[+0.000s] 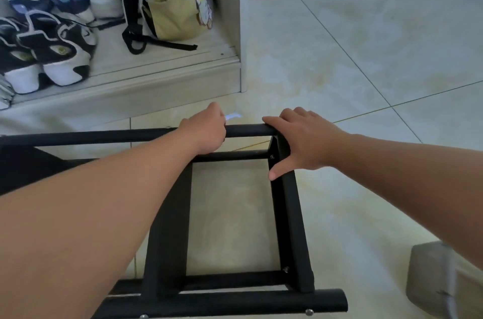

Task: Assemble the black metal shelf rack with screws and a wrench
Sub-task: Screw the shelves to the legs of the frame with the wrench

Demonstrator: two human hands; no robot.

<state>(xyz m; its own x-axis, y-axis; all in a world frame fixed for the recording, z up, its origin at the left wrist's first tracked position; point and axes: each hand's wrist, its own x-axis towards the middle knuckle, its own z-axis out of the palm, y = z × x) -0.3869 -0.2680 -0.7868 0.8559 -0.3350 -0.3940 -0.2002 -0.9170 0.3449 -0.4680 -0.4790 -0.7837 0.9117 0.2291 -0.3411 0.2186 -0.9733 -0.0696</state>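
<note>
The black rack [290,214] stands on the tiled floor [366,57] right in front of the person. Its end frame is already joined, with screw heads [286,269] showing at the corners. The left hand [206,130] is wrapped tight round the top bar [248,131]. The right hand [308,141] holds the corner where that bar meets the side post, fingers [269,120] hooked over the far side and the thumb [277,172] laid down the post. To my eye this is a check or a shift of the frame rather than tightening, as no wrench is in sight. Doing it well means firm grips, an even push so the joints don't twist, and a look at whether the corner screw [272,156] beside the thumb sits flush. The near screws look proud, so I'd guess they want tightening. Shoes [52,44] and a yellow bag [175,5] sit on the low shelf [156,75] beyond, well apart.
</note>
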